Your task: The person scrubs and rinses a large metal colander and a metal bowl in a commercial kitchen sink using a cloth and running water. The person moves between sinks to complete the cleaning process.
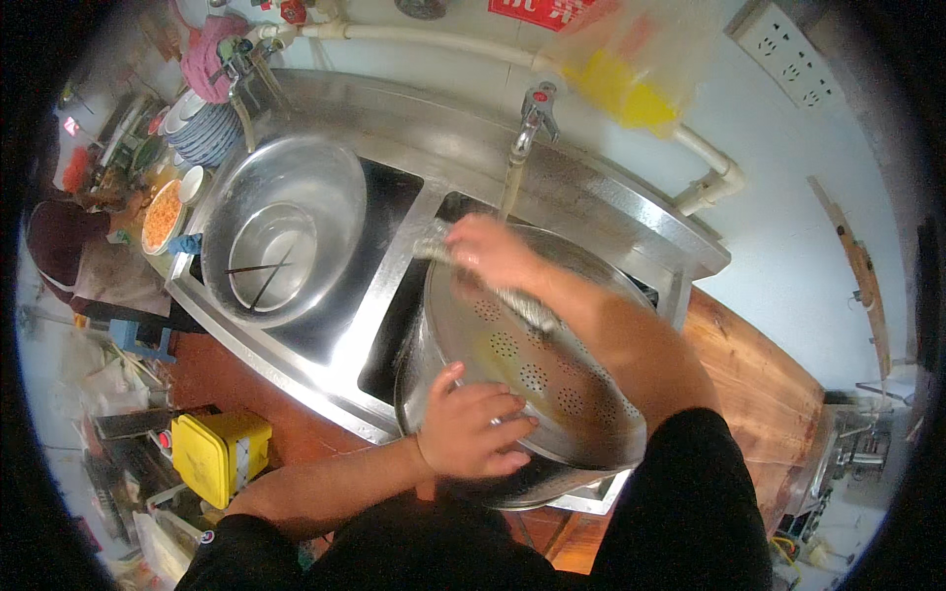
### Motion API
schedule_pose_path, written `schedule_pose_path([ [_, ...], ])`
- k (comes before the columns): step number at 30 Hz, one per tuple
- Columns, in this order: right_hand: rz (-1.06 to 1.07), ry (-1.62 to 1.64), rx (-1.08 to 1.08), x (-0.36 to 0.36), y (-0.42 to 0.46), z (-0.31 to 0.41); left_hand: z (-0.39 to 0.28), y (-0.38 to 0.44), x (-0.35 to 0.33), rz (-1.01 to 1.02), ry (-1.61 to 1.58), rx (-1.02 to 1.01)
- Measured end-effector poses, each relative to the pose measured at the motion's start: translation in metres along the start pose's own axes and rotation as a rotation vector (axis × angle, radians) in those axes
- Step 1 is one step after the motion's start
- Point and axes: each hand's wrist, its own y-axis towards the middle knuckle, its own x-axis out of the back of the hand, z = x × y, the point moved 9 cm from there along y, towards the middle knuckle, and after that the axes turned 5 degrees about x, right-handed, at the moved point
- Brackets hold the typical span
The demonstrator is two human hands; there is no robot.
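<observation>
A large perforated steel colander (533, 375) leans tilted over the right bowl of a stainless double sink, its holes in round clusters. My left hand (477, 428) grips its near rim, fingers over the inner side and thumb spread along the edge. Motion blurs my right hand (488, 247) at the far rim, where it holds a wet greyish cloth (528, 306) that trails down across the inside. Just behind that hand stands a tap (538, 111) with a hose on its spout; whether water runs cannot be told.
In the left bowl rests a wide steel basin (336, 173) holding a smaller bowl (299, 229) with chopsticks. Stacked plates (203, 137) and a tub of shredded orange food (162, 214) stand left. A yellow container (222, 454) is on the floor; a wooden board (746, 369) lies right. Another person (59, 247) is at far left.
</observation>
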Motion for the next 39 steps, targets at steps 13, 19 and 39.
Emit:
schedule_pose_path([
  [13, 0.146, -0.447, 0.124, 0.083, -0.227, -0.097, -0.001, -0.009, -0.003, -0.023, -0.077, -0.001],
  [19, 0.034, 0.04, -0.429, 0.011, -0.039, -0.093, 0.005, -0.012, 0.0, -0.042, -0.048, 0.018],
  [39, 0.146, -0.193, -0.331, 0.034, -0.121, -0.051, 0.012, -0.015, 0.0, -0.076, 0.001, 0.045],
])
